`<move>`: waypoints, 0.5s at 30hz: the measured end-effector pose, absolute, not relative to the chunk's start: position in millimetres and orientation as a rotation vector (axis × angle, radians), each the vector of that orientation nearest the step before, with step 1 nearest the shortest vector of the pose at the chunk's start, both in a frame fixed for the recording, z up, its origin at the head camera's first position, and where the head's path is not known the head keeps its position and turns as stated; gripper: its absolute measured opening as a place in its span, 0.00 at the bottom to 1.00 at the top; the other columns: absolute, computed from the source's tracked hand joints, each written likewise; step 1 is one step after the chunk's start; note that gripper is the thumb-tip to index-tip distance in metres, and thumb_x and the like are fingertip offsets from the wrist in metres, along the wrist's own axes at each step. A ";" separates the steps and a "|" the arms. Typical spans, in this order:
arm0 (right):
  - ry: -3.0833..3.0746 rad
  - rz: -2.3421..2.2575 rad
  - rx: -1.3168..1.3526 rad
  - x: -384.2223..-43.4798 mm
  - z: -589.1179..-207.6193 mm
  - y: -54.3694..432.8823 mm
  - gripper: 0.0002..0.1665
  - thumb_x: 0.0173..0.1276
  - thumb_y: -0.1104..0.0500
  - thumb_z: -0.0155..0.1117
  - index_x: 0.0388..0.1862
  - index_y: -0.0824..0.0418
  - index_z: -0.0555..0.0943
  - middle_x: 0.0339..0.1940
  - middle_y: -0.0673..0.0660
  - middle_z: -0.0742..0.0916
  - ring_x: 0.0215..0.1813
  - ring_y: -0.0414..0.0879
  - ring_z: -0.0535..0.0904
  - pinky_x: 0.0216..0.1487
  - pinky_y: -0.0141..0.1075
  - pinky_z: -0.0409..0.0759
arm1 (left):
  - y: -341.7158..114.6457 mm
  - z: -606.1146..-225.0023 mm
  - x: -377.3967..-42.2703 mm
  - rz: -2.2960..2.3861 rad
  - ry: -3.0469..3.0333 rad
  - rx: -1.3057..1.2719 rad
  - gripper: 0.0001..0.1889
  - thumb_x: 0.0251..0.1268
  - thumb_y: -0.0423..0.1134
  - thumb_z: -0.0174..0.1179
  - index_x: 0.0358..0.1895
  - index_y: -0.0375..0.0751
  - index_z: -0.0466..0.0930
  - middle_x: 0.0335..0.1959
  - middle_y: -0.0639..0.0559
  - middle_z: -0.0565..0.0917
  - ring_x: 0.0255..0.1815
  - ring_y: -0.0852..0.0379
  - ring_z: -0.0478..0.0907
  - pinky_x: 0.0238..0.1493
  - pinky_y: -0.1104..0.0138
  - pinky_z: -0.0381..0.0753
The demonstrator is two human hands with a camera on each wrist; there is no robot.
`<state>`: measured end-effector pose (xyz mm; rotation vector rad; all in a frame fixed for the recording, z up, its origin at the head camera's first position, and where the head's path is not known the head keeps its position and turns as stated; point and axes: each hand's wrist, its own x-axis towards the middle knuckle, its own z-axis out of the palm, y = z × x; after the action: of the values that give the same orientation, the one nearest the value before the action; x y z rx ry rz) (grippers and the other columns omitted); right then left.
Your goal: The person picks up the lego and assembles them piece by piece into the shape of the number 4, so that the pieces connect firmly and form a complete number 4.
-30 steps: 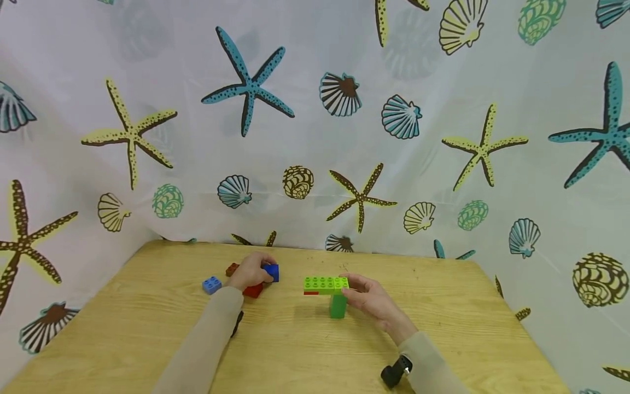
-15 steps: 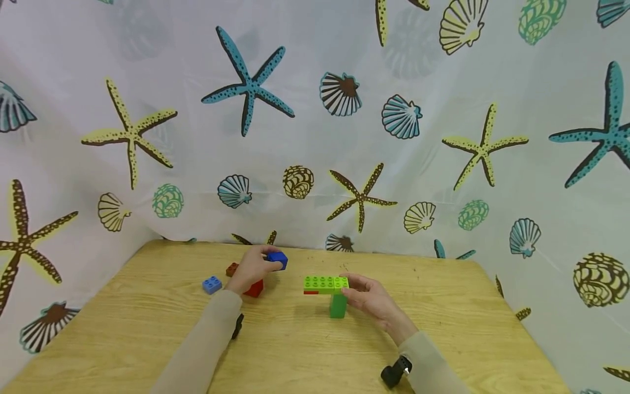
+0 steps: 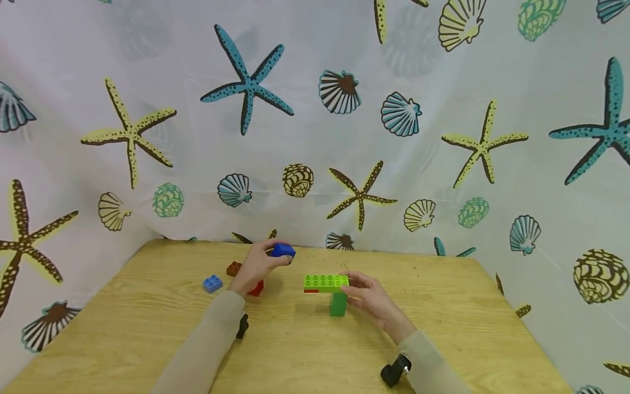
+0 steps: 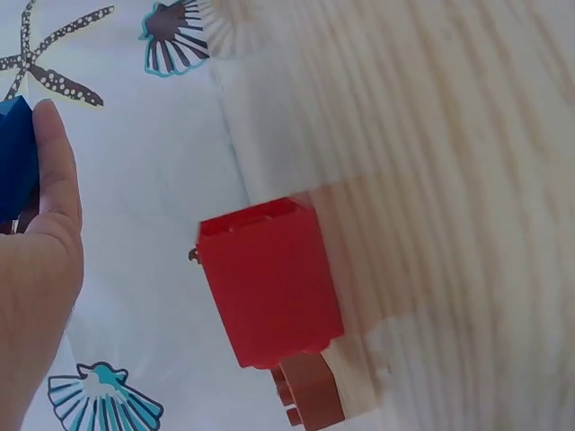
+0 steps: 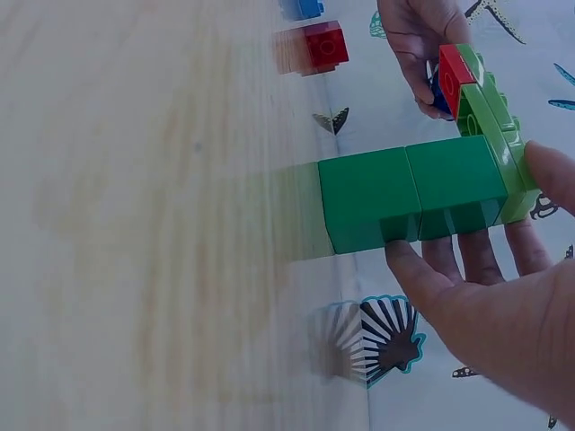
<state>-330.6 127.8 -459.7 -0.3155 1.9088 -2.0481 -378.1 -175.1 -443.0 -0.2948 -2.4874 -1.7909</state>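
A blue toy brick (image 3: 283, 250) is held up off the table between the thumb and fingers of my left hand (image 3: 257, 267); it shows at the left edge of the left wrist view. My right hand (image 3: 372, 299) grips the brick structure, its thumb at the lime-green bricks (image 3: 322, 282) on top and its fingers against the side of the green bricks (image 5: 413, 193). Two green bricks make the upright column, which stands on the table. The lime bricks reach left from its top, with a red brick (image 5: 455, 76) under their free end.
Left of the structure, partly behind the left hand, sits a red brick (image 4: 269, 287). A brown-orange brick (image 3: 233, 268) lies just beyond it, and a light blue brick (image 3: 213, 283) farther left. A shell-patterned curtain (image 3: 305, 137) hangs along the table's (image 3: 295, 350) back edge.
My left hand has lifted the blue brick off the table and carried it up and to the right. The right hand and the structure have stayed in place.
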 end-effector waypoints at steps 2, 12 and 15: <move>1.915 -2.050 -0.315 -331.1 -459.0 127.5 0.29 0.68 0.58 0.66 0.66 0.63 0.73 0.57 0.56 0.79 0.55 0.43 0.78 0.60 0.41 0.78 | -171.7 -440.6 -377.3 -1.820 -2.458 -0.324 0.25 0.60 0.40 0.69 0.61 0.44 0.77 0.63 0.40 0.74 0.61 0.41 0.74 0.60 0.51 0.77; 1.926 -2.050 -0.326 -329.6 -458.1 127.5 0.29 0.70 0.59 0.64 0.68 0.64 0.71 0.58 0.57 0.79 0.56 0.43 0.78 0.62 0.44 0.77 | -150.5 -433.8 -373.2 -1.811 -2.437 -0.417 0.29 0.61 0.44 0.69 0.66 0.49 0.74 0.60 0.40 0.78 0.58 0.44 0.78 0.59 0.52 0.78; 1.924 -2.052 -0.332 -329.0 -458.0 128.1 0.30 0.69 0.58 0.64 0.68 0.63 0.71 0.58 0.57 0.79 0.56 0.43 0.78 0.62 0.44 0.77 | -145.2 -431.8 -369.7 -1.828 -2.443 -0.443 0.29 0.63 0.44 0.67 0.68 0.51 0.73 0.64 0.40 0.75 0.61 0.43 0.76 0.60 0.51 0.77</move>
<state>-329.0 128.1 -458.0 -0.3324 1.9245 -2.0522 -369.7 -145.2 -431.8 -0.4432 -2.4434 -1.8280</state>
